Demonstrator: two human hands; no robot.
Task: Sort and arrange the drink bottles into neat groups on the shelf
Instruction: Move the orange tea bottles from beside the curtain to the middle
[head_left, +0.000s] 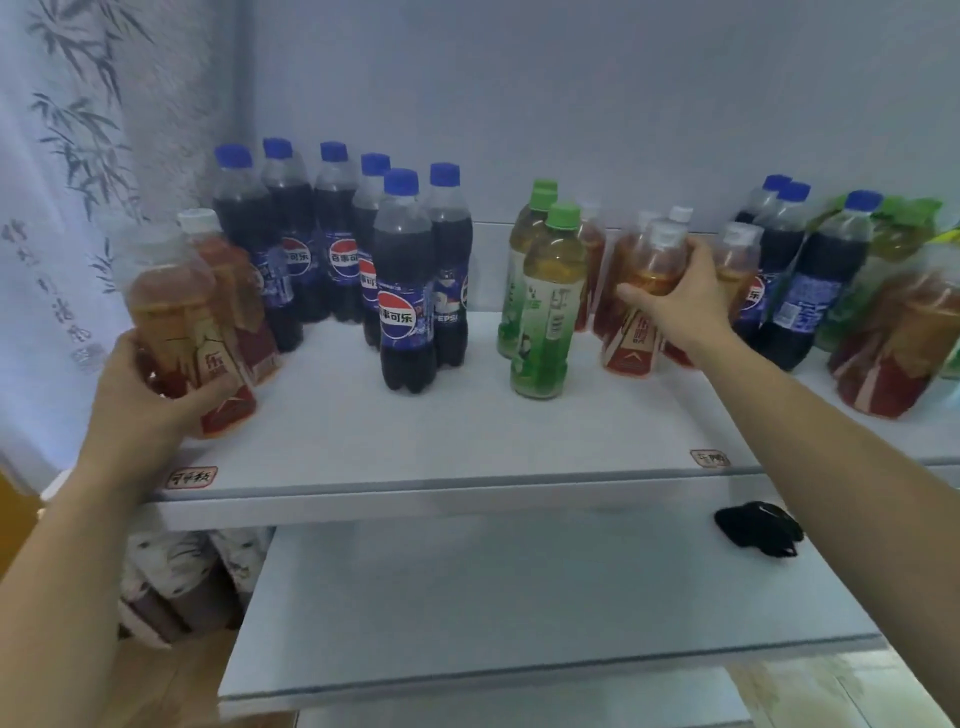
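My left hand (143, 387) grips a red-label tea bottle (179, 317) at the left front of the white shelf (415, 447); a second tea bottle (234, 291) stands just behind it. My right hand (675, 299) is closed around another red-label tea bottle (652, 270) right of centre, among more of its kind. Several blue-capped Pepsi bottles (402, 291) stand at the back left. Green tea bottles (548, 296) stand in the middle. A mixed cluster of Pepsi (815, 280), green tea and red tea bottles (904, 343) fills the right end.
A lower white shelf (519, 613) juts out below, with a black object (758, 527) on its right side. A bamboo-print curtain (67, 208) hangs at the left. Small labels (191, 477) are stuck on the upper shelf's front edge.
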